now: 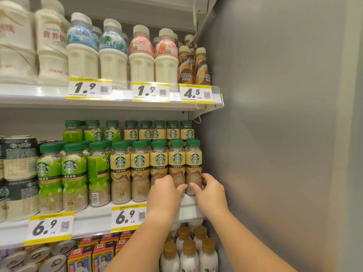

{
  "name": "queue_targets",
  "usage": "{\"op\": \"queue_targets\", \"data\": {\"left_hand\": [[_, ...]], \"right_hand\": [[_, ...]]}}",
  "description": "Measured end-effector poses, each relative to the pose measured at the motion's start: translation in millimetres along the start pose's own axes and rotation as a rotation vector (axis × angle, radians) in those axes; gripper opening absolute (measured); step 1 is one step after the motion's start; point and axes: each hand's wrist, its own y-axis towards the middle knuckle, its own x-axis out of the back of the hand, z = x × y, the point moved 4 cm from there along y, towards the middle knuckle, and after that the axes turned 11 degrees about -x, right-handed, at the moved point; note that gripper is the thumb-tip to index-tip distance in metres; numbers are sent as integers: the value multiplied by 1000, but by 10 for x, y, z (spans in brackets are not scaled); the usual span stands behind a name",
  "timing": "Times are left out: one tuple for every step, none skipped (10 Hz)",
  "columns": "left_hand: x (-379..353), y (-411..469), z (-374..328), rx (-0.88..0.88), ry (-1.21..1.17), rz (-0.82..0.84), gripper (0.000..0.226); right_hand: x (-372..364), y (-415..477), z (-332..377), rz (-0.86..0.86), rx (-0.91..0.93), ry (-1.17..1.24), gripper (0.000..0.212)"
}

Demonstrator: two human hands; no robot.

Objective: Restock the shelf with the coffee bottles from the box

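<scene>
Green caps top every coffee bottle on the middle shelf (94,218), which crosses the centre of the frame. Both hands reach up from the lower middle of the frame to the right end of this shelf. The left hand (164,195) curls its fingers around the lower part of a beige latte bottle (176,165), second from the right in the front row. The right hand (211,193) grips the rightmost latte bottle (194,163), with the thumb in front and the fingers behind it, just beside the grey side wall (265,134). Both bottles stand upright on the shelf. To the left stand green-label bottles (73,173) and dark cans (19,158). A yellow price tag (128,217) hangs on the shelf edge, beside the left wrist.
</scene>
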Motion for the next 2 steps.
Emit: {"op": "queue_targets", "data": {"left_hand": [[115,-102,20,-134,10,9,36],[236,-322,70,-306,118,60,39]], "right_hand": [[32,-101,51,10,57,-184,67],[76,-249,151,-38,170,-477,78]]}}
